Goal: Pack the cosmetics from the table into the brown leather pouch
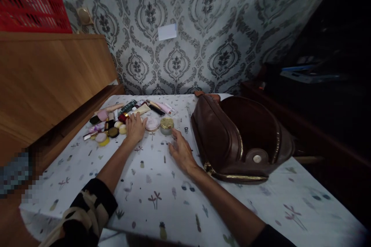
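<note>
My left hand (135,128) rests palm down at the right end of a loose group of cosmetics, its fingers stretched out and apart. Just right of its fingertips lies a round pale-pink container (152,124); whether they touch is unclear. A small jar with a gold lid (167,123) stands beside that container. My right hand (183,151) is open close to the jar, fingers loosely bent, with nothing seen in them. Left of my left hand lie a yellow-based jar (102,139), a dark-lidded pot (113,132) and a dark green tube (127,107). Further back is a pink tube (164,108).
A brown leather bag (208,135) stands unzipped at the right of the table, whose cloth (150,204) is white and printed. A wooden cabinet (58,65) borders the left side, with a red plastic basket (34,4) on top. Patterned wallpaper (208,15) covers the back wall.
</note>
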A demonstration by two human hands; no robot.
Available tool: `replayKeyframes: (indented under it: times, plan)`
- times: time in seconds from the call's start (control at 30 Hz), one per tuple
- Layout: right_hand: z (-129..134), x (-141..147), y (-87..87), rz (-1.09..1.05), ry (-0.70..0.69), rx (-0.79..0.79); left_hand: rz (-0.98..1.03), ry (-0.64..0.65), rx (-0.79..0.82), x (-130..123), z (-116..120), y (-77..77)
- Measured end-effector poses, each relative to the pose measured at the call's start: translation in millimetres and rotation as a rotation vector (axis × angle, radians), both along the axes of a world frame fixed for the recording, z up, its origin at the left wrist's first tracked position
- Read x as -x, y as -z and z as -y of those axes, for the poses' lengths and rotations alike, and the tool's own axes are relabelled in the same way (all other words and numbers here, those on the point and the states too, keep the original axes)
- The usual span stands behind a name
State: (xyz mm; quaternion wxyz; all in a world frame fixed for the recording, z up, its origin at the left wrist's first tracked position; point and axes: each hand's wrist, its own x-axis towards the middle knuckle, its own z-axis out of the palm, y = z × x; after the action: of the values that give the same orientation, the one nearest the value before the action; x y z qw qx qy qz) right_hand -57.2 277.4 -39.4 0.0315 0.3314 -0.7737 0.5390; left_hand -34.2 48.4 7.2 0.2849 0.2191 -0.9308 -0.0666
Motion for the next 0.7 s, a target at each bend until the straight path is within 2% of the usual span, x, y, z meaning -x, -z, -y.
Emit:
replayKeyframes:
  times: [0.17,0.3,0.53,0.7]
  plan:
    - [0,-1,-1.3,0.003,0.004,-0.020,0.037,-0.089,0.009,-6,10,-13.4]
    - [0,-1,-3.1,0.005,-0.007,-0.021,0.028,-0.099,0.026,-9,24,-24.5]
    - [2,1,-0.2,-0.003,0.005,0.008,0.031,-0.014,0.015,-13,51,-33.7]
    - [2,1,-1.3,-0.021,0.003,-0.002,0.111,0.106,0.026,-17,55,-34.0]
